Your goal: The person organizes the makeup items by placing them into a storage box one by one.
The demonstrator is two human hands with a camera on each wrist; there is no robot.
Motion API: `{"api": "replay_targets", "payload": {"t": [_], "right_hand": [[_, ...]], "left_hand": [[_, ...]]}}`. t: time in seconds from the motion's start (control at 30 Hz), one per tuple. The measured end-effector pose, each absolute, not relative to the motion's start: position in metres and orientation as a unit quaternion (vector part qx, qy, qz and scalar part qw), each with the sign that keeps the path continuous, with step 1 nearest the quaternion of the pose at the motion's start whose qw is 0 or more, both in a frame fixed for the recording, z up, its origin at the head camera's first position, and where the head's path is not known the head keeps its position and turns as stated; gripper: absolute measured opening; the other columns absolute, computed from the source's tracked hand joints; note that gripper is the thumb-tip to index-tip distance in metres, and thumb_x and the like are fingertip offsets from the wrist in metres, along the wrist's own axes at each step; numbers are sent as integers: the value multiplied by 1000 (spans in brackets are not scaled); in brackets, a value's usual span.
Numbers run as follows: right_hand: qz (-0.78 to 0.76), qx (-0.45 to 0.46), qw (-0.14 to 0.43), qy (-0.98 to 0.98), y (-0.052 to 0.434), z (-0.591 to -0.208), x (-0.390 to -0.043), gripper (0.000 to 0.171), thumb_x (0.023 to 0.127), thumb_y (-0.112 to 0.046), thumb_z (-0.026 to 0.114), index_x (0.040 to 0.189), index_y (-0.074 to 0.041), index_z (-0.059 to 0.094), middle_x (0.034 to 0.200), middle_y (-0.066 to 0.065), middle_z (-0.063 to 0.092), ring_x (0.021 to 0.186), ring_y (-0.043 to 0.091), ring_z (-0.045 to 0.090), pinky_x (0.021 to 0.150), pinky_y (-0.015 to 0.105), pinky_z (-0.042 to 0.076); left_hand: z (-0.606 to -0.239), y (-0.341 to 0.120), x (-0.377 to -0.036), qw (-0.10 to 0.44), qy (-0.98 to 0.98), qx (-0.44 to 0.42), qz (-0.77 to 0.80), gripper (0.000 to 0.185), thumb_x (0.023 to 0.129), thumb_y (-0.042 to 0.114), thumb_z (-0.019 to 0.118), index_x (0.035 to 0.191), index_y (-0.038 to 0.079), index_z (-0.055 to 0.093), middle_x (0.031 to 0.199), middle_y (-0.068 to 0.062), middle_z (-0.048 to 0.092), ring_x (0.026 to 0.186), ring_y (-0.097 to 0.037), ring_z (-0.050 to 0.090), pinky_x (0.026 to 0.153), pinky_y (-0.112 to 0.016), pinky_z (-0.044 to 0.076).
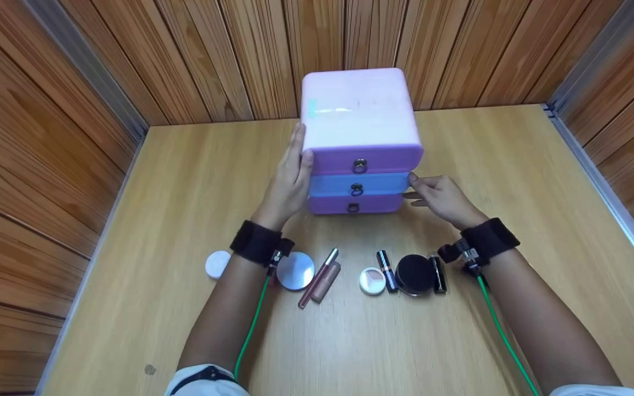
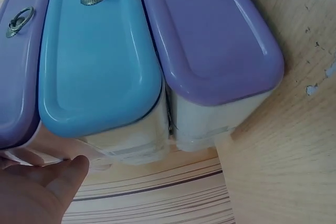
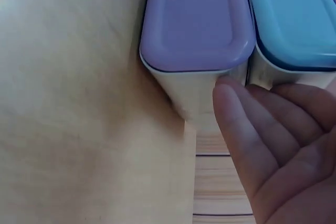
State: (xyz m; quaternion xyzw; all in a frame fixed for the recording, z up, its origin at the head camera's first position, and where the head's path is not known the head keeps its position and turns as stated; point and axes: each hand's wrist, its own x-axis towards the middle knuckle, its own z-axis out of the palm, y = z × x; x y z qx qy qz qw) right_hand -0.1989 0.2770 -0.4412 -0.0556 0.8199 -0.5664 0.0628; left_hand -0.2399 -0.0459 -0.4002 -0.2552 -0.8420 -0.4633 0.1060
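A small three-tier drawer box [image 1: 361,124] stands on the table, with a pink top and a purple, a blue and a purple drawer front, each with a ring pull. My left hand [image 1: 284,190] lies along its left side, fingers extended towards the back; in the left wrist view, the thumb and fingers [image 2: 65,182] touch the wall of the top tier. On the other side, my right hand [image 1: 443,199] has its fingertips at the lower two tiers. The right wrist view shows its fingers [image 3: 239,119] against the side near the blue drawer [image 3: 296,19], curled round nothing.
Makeup lies in front of the box: a white round case [image 1: 218,264], a silver round case [image 1: 295,271], two slim tubes [image 1: 325,282], a small white pot [image 1: 372,281], a dark lipstick-like tube [image 1: 387,271], a black compact [image 1: 415,274] and another black tube [image 1: 438,273]. Wooden panels [image 1: 262,55] enclose the table.
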Motion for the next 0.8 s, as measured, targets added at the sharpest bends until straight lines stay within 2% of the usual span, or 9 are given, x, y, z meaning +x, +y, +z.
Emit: {"api": "replay_targets", "payload": {"t": [0.13,0.53,0.8], "right_hand": [[-566,-59,72,819,269,-438,-200,63,101,-44,48,125,13,56,131,29,53,110,45,59,82,36,56],[-551,-74,102,825,260,-430,-208,59,103,-44,45,129,9,56,134,26,52,110,41,60,85,42,55],[-549,-69,95,828,261,-430,-210,63,101,-46,46,131,9,53,136,26,50,111,43,59,84,37,55]], "left_hand": [[-400,-53,-237,113,-842,-246,-466,59,107,40,22,157,9,11,162,-6,8,144,-5,5,117,-28,8],[-404,-62,-236,131,-830,-218,-497,61,106,43,23,157,12,11,162,-3,11,143,-3,6,116,-24,8],[-407,-58,-239,138,-821,-214,-511,60,106,45,23,158,18,9,161,2,10,143,-3,7,117,-26,9]]}}
